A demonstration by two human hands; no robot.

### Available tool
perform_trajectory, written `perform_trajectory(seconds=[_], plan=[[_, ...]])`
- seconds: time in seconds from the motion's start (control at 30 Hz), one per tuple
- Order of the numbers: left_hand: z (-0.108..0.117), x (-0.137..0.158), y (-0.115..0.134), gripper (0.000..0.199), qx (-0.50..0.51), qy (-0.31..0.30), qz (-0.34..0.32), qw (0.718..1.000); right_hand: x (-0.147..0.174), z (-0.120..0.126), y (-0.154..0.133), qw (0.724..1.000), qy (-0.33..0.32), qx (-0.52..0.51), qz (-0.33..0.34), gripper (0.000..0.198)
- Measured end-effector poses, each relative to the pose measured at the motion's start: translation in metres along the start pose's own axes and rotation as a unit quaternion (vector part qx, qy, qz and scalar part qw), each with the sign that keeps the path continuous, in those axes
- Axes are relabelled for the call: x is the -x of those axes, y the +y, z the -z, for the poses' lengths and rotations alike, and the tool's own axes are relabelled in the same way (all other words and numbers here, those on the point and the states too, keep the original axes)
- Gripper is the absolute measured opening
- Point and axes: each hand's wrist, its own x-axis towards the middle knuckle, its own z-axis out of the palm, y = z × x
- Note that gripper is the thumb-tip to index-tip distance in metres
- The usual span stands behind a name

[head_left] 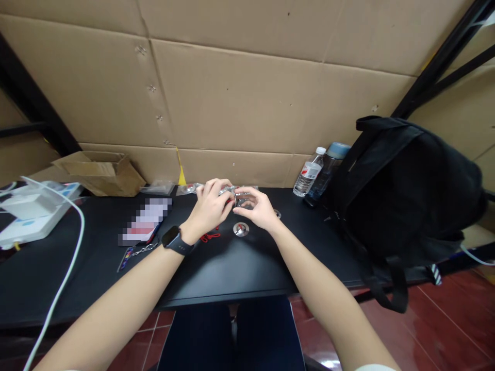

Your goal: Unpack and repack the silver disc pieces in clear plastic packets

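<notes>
Above the black table, my left hand (211, 207) and my right hand (261, 208) meet with fingers curled. Between the fingertips is a small shiny, partly see-through piece (243, 198), too small and covered to name. Thumb and fingers of my right hand bend around it, and my left fingers pinch at its left side. A round silver metal disc (241, 230) with a red centre lies just below the hands. Red cord (211, 237) lies beside my left wrist, which wears a dark watch (177, 240). Another disc (277, 213) is partly hidden behind my right hand.
Clear plastic packets (188, 189) lie behind the hands. To the left are a phone (145, 221), a keychain (133, 253), an open paper bag (104, 172), and a white power strip (34, 219) with a cable. Rightward stand a water bottle (309, 172), a dark bottle (328, 172) and a black backpack (410, 201).
</notes>
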Motion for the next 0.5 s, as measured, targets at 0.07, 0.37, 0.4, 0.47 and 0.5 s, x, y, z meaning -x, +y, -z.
perform_trajectory(seconds=[0.07,0.37,0.4,0.47,0.5], plan=[[0.0003,-0.0002,0.001,0.015,-0.007,0.004,0.001,1.0,0.0001,0.0004,0.0005,1.0,-0.006,-0.015,-0.002,0.048],[-0.0015,0.0003,-0.0016,0.016,-0.005,0.009,0.017,1.0,0.001,-0.0013,-0.0031,0.997,-0.009,-0.077,-0.023,0.05],[-0.0012,0.0005,-0.0012,0.017,-0.004,0.009,0.017,1.0,0.0009,-0.0014,-0.0028,0.997,-0.009,-0.076,-0.021,0.05],[-0.0006,0.0006,-0.0006,0.017,-0.003,0.009,0.015,1.0,0.0006,-0.0013,-0.0021,0.997,-0.007,-0.069,-0.019,0.049],[-0.0003,0.0006,-0.0004,0.018,-0.003,0.009,0.015,1.0,0.0005,-0.0011,-0.0018,0.998,-0.007,-0.062,-0.018,0.048]])
